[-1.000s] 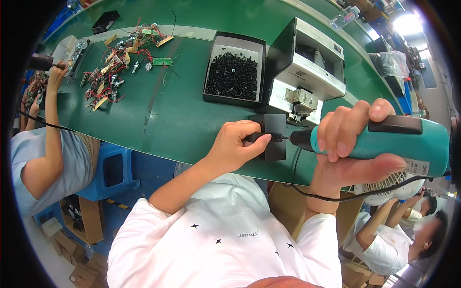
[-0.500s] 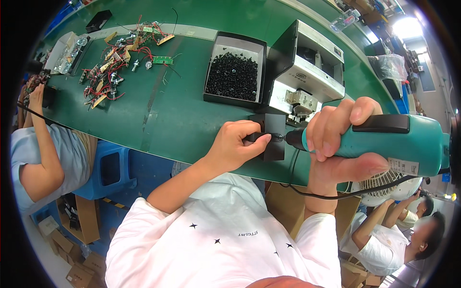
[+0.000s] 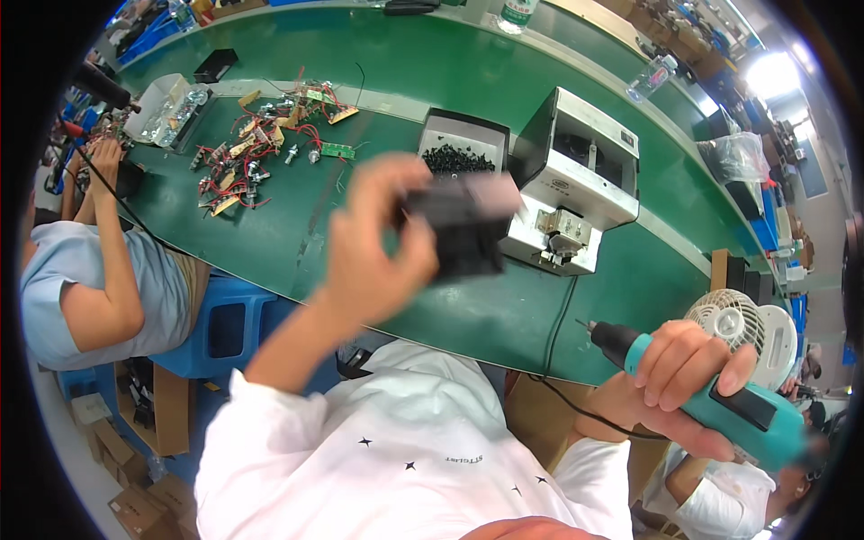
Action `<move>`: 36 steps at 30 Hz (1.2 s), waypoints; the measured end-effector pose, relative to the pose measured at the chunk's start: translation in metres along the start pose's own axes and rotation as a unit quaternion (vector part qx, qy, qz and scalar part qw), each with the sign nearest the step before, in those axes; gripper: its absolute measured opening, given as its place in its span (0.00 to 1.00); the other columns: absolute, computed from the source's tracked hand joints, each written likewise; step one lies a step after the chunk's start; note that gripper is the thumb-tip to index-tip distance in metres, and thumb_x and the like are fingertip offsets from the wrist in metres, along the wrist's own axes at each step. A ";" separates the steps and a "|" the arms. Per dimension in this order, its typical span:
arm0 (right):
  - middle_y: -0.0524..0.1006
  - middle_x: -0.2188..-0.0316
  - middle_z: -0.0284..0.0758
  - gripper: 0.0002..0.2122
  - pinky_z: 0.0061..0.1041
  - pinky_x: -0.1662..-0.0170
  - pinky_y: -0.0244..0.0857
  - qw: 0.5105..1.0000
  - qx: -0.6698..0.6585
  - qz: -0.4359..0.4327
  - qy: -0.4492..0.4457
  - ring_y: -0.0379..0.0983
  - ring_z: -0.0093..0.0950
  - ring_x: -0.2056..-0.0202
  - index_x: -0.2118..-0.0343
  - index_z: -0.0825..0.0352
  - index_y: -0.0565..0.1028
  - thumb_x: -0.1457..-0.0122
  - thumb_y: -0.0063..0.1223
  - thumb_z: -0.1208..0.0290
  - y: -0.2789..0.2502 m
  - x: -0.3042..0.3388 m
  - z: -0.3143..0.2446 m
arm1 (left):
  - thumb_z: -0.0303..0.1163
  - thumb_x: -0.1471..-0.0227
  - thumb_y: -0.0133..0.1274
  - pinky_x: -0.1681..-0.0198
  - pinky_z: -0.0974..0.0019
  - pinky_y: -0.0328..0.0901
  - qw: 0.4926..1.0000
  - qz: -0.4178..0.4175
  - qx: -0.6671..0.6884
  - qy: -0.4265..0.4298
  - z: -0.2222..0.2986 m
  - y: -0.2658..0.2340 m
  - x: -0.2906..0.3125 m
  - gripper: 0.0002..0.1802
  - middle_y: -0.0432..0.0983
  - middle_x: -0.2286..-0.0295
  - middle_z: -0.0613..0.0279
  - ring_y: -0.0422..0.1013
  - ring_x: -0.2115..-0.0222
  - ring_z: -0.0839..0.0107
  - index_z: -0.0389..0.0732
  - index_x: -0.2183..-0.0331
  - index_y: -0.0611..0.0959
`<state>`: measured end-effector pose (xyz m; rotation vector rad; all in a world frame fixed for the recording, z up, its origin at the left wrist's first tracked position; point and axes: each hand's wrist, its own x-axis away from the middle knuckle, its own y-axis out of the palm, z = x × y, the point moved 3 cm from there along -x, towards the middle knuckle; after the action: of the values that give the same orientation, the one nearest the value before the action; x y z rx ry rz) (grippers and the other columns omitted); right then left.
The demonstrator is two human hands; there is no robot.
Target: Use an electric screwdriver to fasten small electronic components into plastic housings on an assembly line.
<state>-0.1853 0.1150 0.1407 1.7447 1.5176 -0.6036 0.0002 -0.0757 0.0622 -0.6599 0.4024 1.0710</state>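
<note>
My left hand (image 3: pixel 373 243) is closed on a black box-shaped part (image 3: pixel 463 229), lifted over the green bench and smeared by motion. It partly covers a black tray (image 3: pixel 427 135) that holds small black screws (image 3: pixel 457 159). In my right hand (image 3: pixel 688 382) is a teal electric screwdriver (image 3: pixel 751 418) with a black nose. Its bit points up and left, apart from the black part. A silver and black screw feeder machine (image 3: pixel 576 180) stands on the bench beyond, between my two hands.
Circuit boards with red wires (image 3: pixel 261 144) lie in a heap at the left of the bench (image 3: pixel 378 333). A clear bin (image 3: pixel 166 112) of small parts stands behind them. At the right is a white fan (image 3: pixel 733 324). A co-worker (image 3: pixel 99 279) sits at far left; a black cord (image 3: pixel 562 333) hangs over the edge.
The screwdriver has drawn away from the black part, down and to the right. My left hand has raised the part from the bench, up and to the left.
</note>
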 end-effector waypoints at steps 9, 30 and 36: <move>0.70 0.84 0.30 0.29 0.17 0.84 0.57 0.994 0.018 0.101 0.045 0.63 0.21 0.87 0.60 0.65 0.63 0.54 0.62 0.46 -0.026 0.020 0.018 | 0.36 0.48 0.43 0.60 0.58 0.65 0.944 -0.097 -0.283 -0.142 -0.220 0.041 -0.225 0.18 0.74 0.64 0.49 0.71 0.65 0.55 0.35 0.59 0.71; 0.72 0.68 0.40 0.41 0.32 0.61 0.66 0.977 0.123 0.144 0.094 0.71 0.32 0.67 0.44 0.67 0.57 0.53 0.53 0.38 -0.117 0.016 0.032 | 0.30 0.53 0.50 0.73 0.71 0.62 0.738 -0.454 0.046 0.496 0.030 0.117 0.060 0.04 0.68 0.75 0.64 0.65 0.78 0.69 0.43 0.72 0.73; 0.72 0.69 0.40 0.38 0.29 0.63 0.66 0.961 0.194 0.197 0.027 0.72 0.31 0.68 0.44 0.68 0.55 0.49 0.52 0.43 -0.119 0.026 0.039 | 0.33 0.50 0.51 0.74 0.67 0.62 0.764 -0.493 0.115 0.400 0.010 0.148 0.077 0.09 0.66 0.79 0.63 0.65 0.79 0.64 0.43 0.78 0.70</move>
<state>-0.2921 0.1054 0.0706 2.3013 1.0830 -0.6792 -0.0991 0.0295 -0.0211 -0.9296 0.7802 -0.3269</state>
